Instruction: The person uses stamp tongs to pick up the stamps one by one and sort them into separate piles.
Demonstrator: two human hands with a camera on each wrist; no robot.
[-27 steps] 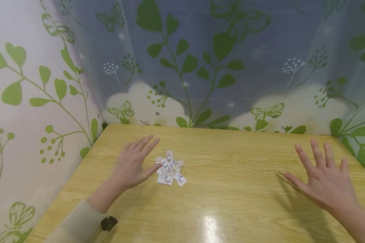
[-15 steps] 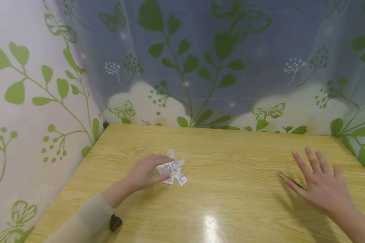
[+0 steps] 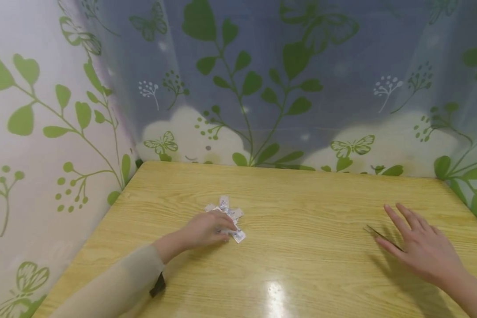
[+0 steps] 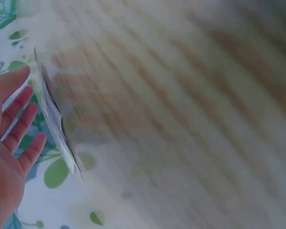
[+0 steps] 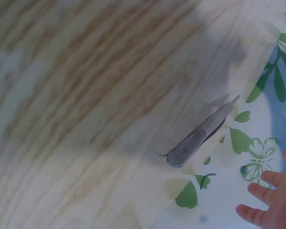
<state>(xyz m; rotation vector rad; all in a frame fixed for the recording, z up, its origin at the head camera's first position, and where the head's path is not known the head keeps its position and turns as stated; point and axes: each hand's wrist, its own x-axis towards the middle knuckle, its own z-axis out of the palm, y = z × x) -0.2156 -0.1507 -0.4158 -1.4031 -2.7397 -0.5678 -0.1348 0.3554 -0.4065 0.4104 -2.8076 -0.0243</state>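
Observation:
A small pile of flat white packets (image 3: 239, 235) with bluish print lies on the table, left of the middle. My left hand (image 3: 210, 229) is over the pile in the head view, fingers bent downward and covering part of it. The left wrist view has that hand (image 4: 12, 138) with fingers spread beside the packets (image 4: 57, 126), seen edge-on. On the right lies a pair of metal tweezers (image 3: 384, 239), tips pointing left. My right hand (image 3: 426, 252) hovers beside it and partly hides it. In the right wrist view, the tweezers (image 5: 196, 142) lie apart from the fingers (image 5: 261, 193).
The wood-grain table (image 3: 294, 207) fills the lower view. A curtain (image 3: 262, 88) printed with leaves and butterflies hangs behind it, and similar cloth (image 3: 35, 154) hangs along the left. A black object (image 3: 158, 285) shows below the left sleeve.
The left hand has moved right and down onto the packets, its fingers bending over them. The right hand has sunk slightly, its fingers drawing closer together.

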